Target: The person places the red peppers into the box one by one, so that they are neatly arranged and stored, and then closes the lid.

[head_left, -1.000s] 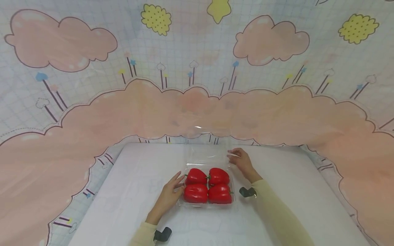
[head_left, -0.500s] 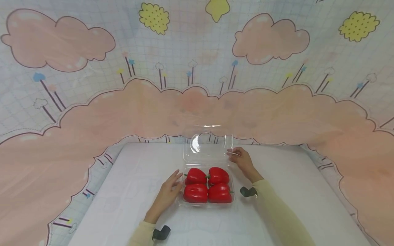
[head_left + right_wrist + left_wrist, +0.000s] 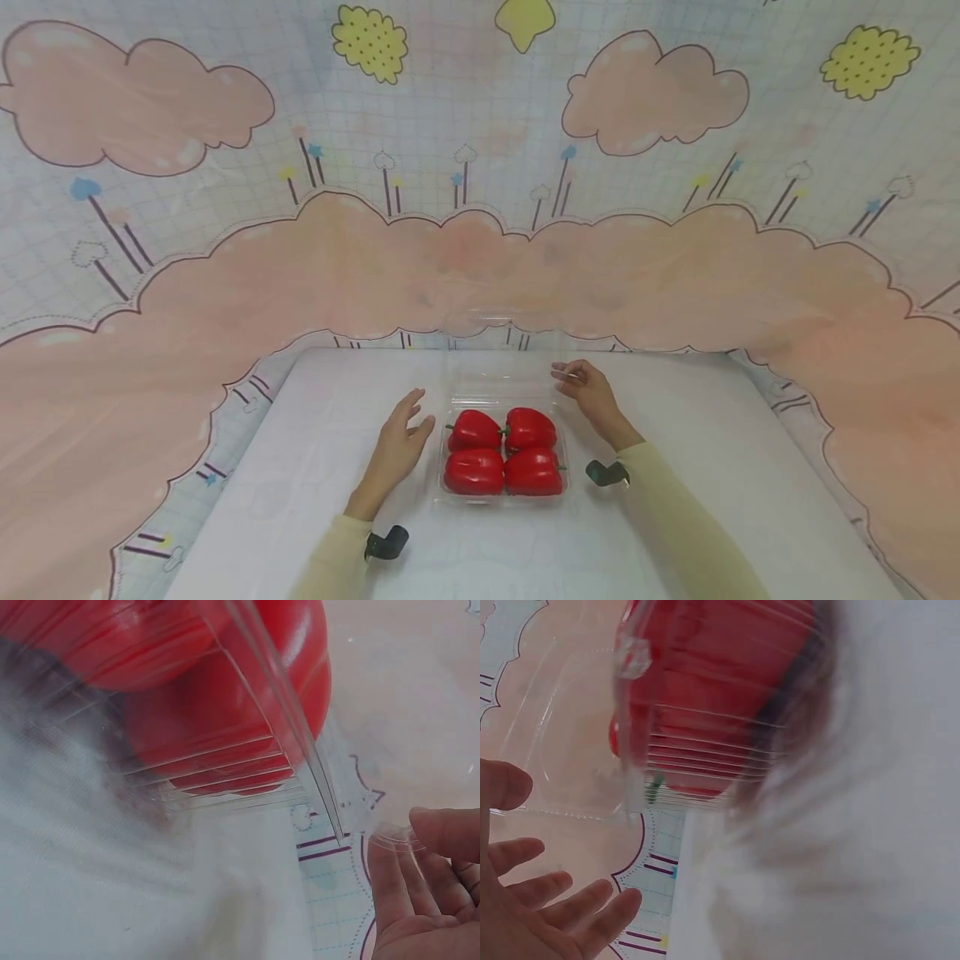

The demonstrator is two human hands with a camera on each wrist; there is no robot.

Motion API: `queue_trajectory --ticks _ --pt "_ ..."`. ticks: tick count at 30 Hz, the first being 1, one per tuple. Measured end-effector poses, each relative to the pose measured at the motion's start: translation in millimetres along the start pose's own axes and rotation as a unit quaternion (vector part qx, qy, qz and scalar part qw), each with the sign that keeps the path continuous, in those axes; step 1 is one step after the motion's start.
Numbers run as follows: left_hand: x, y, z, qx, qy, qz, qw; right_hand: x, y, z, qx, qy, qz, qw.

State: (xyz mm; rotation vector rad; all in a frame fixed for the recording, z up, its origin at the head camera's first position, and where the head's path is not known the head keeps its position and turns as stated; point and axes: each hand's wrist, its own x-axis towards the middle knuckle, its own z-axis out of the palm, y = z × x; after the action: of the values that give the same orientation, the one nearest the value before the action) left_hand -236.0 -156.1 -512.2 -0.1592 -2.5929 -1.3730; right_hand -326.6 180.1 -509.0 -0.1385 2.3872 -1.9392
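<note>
Several red bell peppers (image 3: 474,472) sit in two rows in a clear plastic clamshell box (image 3: 501,501) at the middle of the table. Its hinged lid (image 3: 487,385) stands raised at the back. My right hand (image 3: 596,406) is at the lid's right side; in the right wrist view, thumb and fingers pinch the lid's clear edge (image 3: 396,838). Apart from the box on its left, my left hand (image 3: 396,448) has its fingers spread and holds nothing. The left wrist view shows those fingers (image 3: 600,919) beside the lid, with peppers (image 3: 712,682) behind the ribbed wall.
A white cover lies over the table (image 3: 315,417). Behind it hangs a patterned cloth (image 3: 480,267) with clouds. Each wrist wears a small dark camera mount, one on the left (image 3: 387,543) and one on the right (image 3: 606,473).
My left hand has drawn away from the box's left side, moving left and a little farther back. The right hand has stayed at the lid's edge, while the lid's tilt and its reflections have shifted.
</note>
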Motion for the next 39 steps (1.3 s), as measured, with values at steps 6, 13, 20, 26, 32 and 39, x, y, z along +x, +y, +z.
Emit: queue_trajectory --ticks 6,13,20,26,32,39 --pt "15.0 10.7 -8.2 -0.008 0.028 0.051 0.9983 -2 0 1 0.004 -0.003 -0.014 1.000" --pt "32.2 31.7 -20.0 -0.040 0.034 0.066 0.9964 -6 1 1 -0.005 -0.001 -0.026 1.000" --pt "51.9 47.1 -20.5 -0.068 0.022 0.083 0.9940 -10 1 0 0.006 -0.007 -0.044 0.999" --pt "63.1 56.1 -18.1 -0.083 0.005 0.078 0.9935 -15 -4 2 0.011 -0.004 -0.043 0.999" --pt "61.6 60.1 -17.3 -0.107 0.005 0.084 0.9907 -13 4 1 -0.011 0.014 -0.043 0.999" --pt "56.7 61.9 -17.7 -0.117 0.023 0.079 0.9897 -24 -2 -10 -0.074 0.006 -0.065 0.995"
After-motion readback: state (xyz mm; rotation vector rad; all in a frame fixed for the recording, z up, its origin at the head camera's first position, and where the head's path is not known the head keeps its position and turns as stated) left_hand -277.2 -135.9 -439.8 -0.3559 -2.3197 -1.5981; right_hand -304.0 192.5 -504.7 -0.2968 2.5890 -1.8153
